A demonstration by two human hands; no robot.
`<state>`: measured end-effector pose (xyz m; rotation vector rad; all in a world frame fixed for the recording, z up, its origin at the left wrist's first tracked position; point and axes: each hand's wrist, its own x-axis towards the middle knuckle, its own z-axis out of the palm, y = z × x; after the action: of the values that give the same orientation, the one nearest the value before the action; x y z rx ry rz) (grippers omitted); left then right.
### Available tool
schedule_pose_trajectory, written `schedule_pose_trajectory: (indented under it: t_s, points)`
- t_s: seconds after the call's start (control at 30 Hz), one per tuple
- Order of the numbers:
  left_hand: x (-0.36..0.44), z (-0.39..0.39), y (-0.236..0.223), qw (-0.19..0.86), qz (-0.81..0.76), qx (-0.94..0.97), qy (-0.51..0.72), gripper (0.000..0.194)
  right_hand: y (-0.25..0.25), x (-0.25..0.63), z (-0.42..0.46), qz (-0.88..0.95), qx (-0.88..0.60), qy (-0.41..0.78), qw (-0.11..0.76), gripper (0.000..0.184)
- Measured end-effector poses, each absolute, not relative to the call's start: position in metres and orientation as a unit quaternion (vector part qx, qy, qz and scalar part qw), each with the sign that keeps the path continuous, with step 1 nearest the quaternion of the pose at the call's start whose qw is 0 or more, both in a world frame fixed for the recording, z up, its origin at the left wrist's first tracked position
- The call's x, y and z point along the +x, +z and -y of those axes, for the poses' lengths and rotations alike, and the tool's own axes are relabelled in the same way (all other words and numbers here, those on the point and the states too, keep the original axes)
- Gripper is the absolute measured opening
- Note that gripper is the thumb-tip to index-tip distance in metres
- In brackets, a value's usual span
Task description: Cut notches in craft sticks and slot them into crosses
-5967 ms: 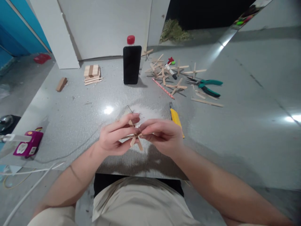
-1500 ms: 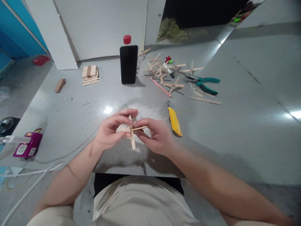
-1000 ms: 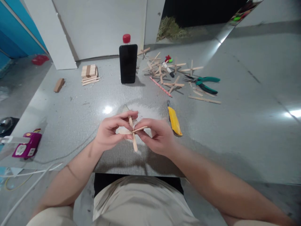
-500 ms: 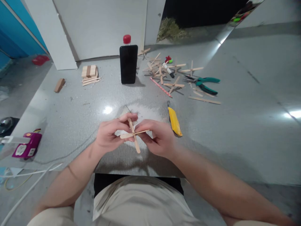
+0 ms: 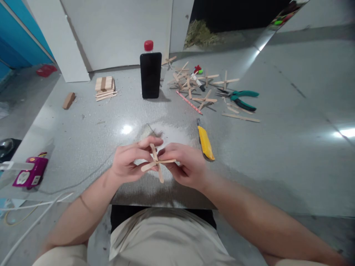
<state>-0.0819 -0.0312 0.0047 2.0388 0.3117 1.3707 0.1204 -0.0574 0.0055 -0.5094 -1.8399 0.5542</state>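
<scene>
Both hands hold a cross of wooden craft sticks [image 5: 160, 173] over the near part of the table [image 5: 91, 144]. My left hand [image 5: 129, 160] curls around its left side, the fingers bent at the upper and left arms. From the right, my right hand [image 5: 184, 162] pinches near the centre, with some fingertips hidden behind the sticks. Light dust and a thin dark piece lie on the table just beyond my hands. A yellow utility knife [image 5: 205, 142] rests to the right of my right hand, its blade end pointing away.
A phone [image 5: 150, 75] leans upright before a red-capped bottle [image 5: 148, 45]. Several stick crosses [image 5: 205, 99] lie at the back, beside green-handled pliers [image 5: 244, 99]. Bundled craft sticks [image 5: 104, 84] and a brown block [image 5: 69, 100] are back left. A purple power socket [image 5: 31, 171] sits left.
The stick cross has tilted slightly in my fingers, its right arm now lower and its top shifted a little. My hands stay in nearly the same place.
</scene>
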Motion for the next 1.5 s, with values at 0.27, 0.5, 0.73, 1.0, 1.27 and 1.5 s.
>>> schedule_pose_trajectory:
  t_s: [0.27, 0.5, 0.73, 1.0, 1.27, 1.5]
  points:
    - [-0.086, 0.039, 0.001, 0.357, -0.096, 0.771, 0.518, 0.061, 0.000, 0.121, 0.054, 0.762, -0.175, 0.292, 0.550, 0.020]
    - [-0.087, 0.040, 0.001, 0.319, -0.095, 0.783, 0.526, 0.078, -0.001, 0.121, 0.053, 0.780, -0.197, 0.296, 0.515, 0.029]
    - [-0.093, 0.037, -0.002, 0.309, -0.136, 0.797, 0.500, 0.077, 0.000, 0.121, 0.051, 0.788, -0.190, 0.303, 0.500, 0.024]
    - [-0.092, 0.034, 0.001, 0.316, -0.112, 0.785, 0.521, 0.078, -0.004, 0.121, 0.052, 0.758, -0.190, 0.355, 0.513, 0.014]
    - [-0.091, 0.038, 0.007, 0.303, -0.108, 0.790, 0.522, 0.065, -0.002, 0.123, 0.051, 0.752, -0.198, 0.396, 0.488, 0.015]
    - [-0.090, 0.039, 0.014, 0.265, -0.149, 0.801, 0.517, 0.038, -0.010, 0.122, 0.050, 0.747, -0.199, 0.398, 0.493, 0.013]
